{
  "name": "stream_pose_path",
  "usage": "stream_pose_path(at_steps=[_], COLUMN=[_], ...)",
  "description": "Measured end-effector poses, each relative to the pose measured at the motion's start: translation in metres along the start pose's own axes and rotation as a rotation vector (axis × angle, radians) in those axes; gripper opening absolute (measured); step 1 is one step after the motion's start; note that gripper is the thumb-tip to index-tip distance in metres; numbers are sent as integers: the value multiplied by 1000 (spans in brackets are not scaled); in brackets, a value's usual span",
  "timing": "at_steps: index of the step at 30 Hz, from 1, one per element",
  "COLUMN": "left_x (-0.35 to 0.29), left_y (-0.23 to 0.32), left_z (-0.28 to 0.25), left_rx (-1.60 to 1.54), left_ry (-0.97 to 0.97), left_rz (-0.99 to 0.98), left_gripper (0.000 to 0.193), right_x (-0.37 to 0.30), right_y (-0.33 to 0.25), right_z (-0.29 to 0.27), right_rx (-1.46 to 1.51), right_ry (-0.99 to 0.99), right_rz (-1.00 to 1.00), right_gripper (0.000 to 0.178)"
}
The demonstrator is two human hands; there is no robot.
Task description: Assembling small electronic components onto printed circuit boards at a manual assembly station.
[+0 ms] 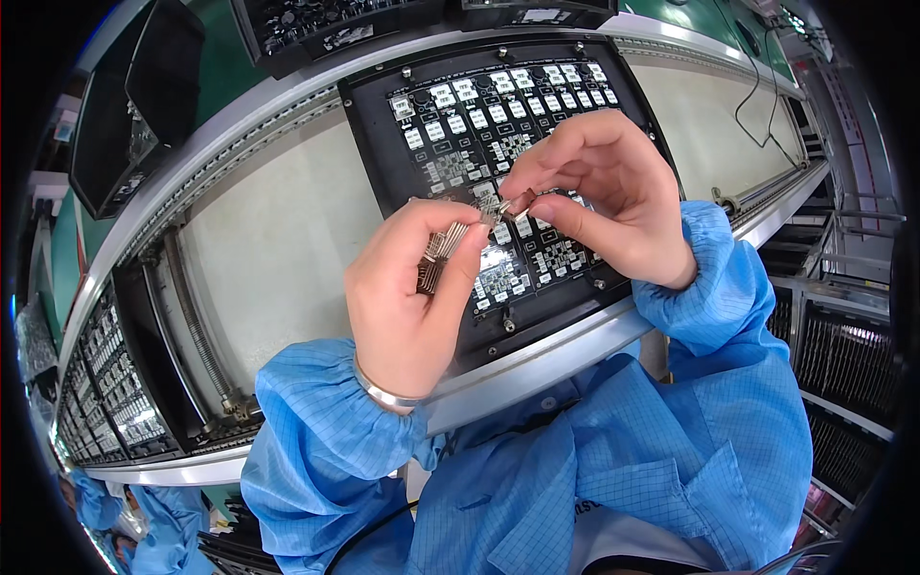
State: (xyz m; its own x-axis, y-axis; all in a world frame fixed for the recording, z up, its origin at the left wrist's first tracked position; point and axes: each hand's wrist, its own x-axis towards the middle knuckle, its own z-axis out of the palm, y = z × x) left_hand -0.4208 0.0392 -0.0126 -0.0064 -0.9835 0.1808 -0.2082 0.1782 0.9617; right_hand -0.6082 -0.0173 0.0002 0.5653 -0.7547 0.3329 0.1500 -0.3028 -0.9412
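Observation:
My left hand (407,278) is closed round a stack of small ridged metal pieces (444,251), part of it hidden in the palm. Its thumb and forefinger pinch the upper end. Close beside those fingertips, my right hand (609,196) pinches a small metal piece (518,203) between thumb and forefinger, its other fingers curled. Both hands are above a black fixture frame (369,144) that holds a panel of circuit boards (446,171) with rows of white square components (479,119). The hands and the metal pieces cover the panel's middle.
The fixture lies across a conveyor with metal rails (537,369) and a pale bed (268,230). Another board panel (110,383) sits at the far left. Black bins (134,105) stand along the back, one with dark parts inside. Racks (848,374) stand at right; people in blue (168,527) are lower left.

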Motion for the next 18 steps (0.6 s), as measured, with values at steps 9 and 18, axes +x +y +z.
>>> stream_pose_path(at_steps=[9, 18], left_x=[-1, -1], left_y=[0, -1], left_z=[9, 12], left_rx=[-35, -29], left_ry=[89, 64], left_rz=[-34, 12], left_gripper=[8, 10], right_x=[-6, -5], right_y=[6, 4], right_z=[-1, -1], right_rx=[16, 32], right_ry=[2, 11], right_rz=[-18, 129], right_gripper=[33, 38])
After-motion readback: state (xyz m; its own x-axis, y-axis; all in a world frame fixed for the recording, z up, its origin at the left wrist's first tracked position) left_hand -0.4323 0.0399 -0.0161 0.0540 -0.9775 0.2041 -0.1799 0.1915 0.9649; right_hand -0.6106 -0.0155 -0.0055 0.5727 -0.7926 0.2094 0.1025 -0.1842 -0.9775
